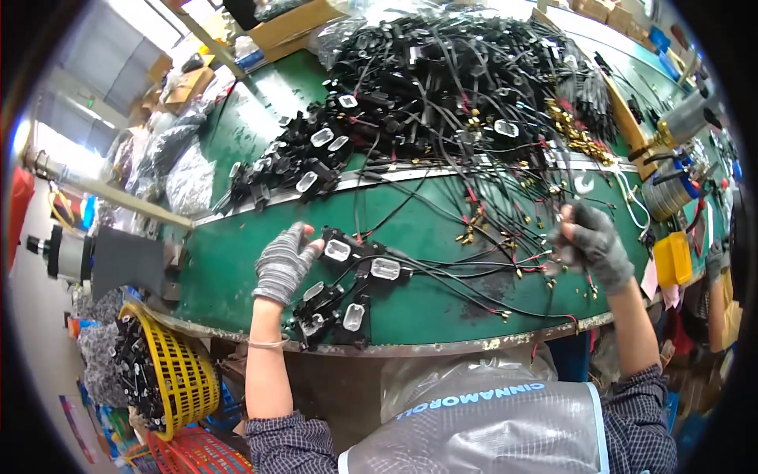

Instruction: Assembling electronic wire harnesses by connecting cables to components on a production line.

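Note:
My left hand (283,266), in a grey striped glove with bare fingertips, is beside a black housing with a clear rectangular window (338,250). Its fingers are stretched and apart, and no object shows in them. Another such housing (385,269) lies to the right, and several more sit nearer the front edge. Thin black cables (450,267) run from them toward my right hand (598,246), gloved in darker grey. That hand is raised over the cable ends with its fingers curled together. Blur hides what they hold, if anything.
A big heap of black cabled parts (442,87) covers the back of the green table (237,276), behind a metal strip. Brass-coloured connectors (580,134) lie at its right. A yellow basket (185,371) stands front left. Wire spools (669,189) and a yellow bin (672,259) are right.

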A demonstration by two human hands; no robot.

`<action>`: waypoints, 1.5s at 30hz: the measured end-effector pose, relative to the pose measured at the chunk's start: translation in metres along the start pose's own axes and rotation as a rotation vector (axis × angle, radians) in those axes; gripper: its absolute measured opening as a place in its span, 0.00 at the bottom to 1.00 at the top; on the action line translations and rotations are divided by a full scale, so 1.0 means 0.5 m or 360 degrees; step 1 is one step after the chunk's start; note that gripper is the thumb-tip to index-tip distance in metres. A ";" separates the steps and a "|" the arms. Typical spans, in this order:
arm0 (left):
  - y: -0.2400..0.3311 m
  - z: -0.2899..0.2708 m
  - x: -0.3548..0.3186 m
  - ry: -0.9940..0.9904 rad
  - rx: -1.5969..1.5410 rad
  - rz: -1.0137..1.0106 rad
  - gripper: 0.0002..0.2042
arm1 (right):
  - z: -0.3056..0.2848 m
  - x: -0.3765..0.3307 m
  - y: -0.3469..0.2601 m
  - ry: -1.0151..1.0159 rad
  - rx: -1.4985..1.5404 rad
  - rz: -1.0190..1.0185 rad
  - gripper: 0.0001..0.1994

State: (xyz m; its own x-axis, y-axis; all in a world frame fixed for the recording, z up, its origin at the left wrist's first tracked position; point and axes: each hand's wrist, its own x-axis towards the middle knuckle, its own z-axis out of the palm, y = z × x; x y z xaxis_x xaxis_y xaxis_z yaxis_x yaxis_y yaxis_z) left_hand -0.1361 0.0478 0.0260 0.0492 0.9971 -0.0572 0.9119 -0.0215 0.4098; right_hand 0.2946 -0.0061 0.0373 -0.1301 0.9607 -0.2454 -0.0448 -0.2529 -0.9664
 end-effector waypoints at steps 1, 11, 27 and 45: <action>0.021 0.001 0.008 -0.0009 0.0228 0.0103 0.14 | 0.030 0.005 -0.017 -0.0013 0.0210 0.0138 0.09; 0.095 0.054 -0.094 -0.0009 0.0459 0.0377 0.17 | 0.096 0.134 0.077 -0.0341 0.1413 0.0228 0.13; 0.033 0.103 -0.088 0.0185 0.0163 0.0477 0.10 | 0.314 0.148 0.039 -0.0416 -0.1557 -0.0846 0.08; 0.217 0.140 -0.108 -0.0968 -0.2447 0.0046 0.19 | 0.202 0.025 0.005 -0.0183 -0.2292 -0.1973 0.08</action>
State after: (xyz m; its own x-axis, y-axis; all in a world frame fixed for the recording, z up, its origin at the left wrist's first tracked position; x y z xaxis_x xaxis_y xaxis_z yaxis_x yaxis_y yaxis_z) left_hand -0.0110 -0.0133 0.0097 0.5377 0.8171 -0.2078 -0.3049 0.4182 0.8556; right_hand 0.1926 -0.0063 0.0392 -0.7353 0.4745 0.4840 0.5831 0.8068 0.0949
